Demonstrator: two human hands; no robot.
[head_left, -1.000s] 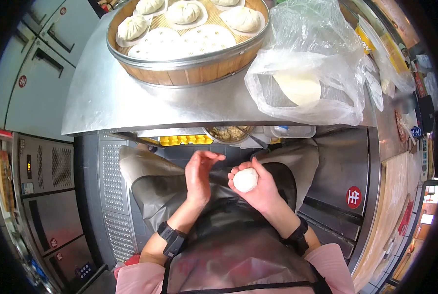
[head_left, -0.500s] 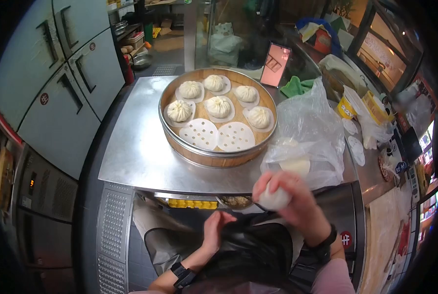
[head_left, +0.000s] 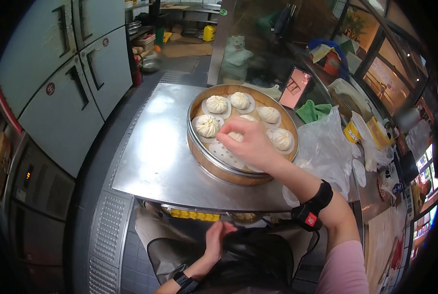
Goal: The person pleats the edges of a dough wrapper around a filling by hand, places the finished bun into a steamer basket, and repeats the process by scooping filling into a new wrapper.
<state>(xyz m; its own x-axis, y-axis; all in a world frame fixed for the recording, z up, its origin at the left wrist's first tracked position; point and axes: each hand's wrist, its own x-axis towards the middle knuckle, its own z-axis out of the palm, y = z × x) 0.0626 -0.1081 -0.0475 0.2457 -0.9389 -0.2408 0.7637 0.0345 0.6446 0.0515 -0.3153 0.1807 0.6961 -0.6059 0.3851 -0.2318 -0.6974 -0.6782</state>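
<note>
My right hand (head_left: 246,142) is over the front left of a round bamboo steamer (head_left: 206,169), its fingers curled and closed round a white bun (head_left: 236,136) that the hand mostly hides. Below them lies a perforated paper liner (head_left: 224,154); a second liner is largely covered by my hand. Pleated buns on paper sit in the steamer, among them a left bun (head_left: 207,126), a back bun (head_left: 239,100) and a right bun (head_left: 281,139). My left hand (head_left: 218,239) hovers above my lap, fingers loosely stretched, holding nothing.
The steamer stands on a steel table (head_left: 153,147). To its right lie a clear plastic bag (head_left: 322,147) and a green cloth (head_left: 313,111). A phone (head_left: 295,87) leans upright behind it. Under the table edge are a yellow tray (head_left: 192,214) and a bowl of filling (head_left: 246,216).
My right hand has moved from the table's front edge up and left over the steamer with the bun. The view has shifted slightly. My left hand stays over my lap.
</note>
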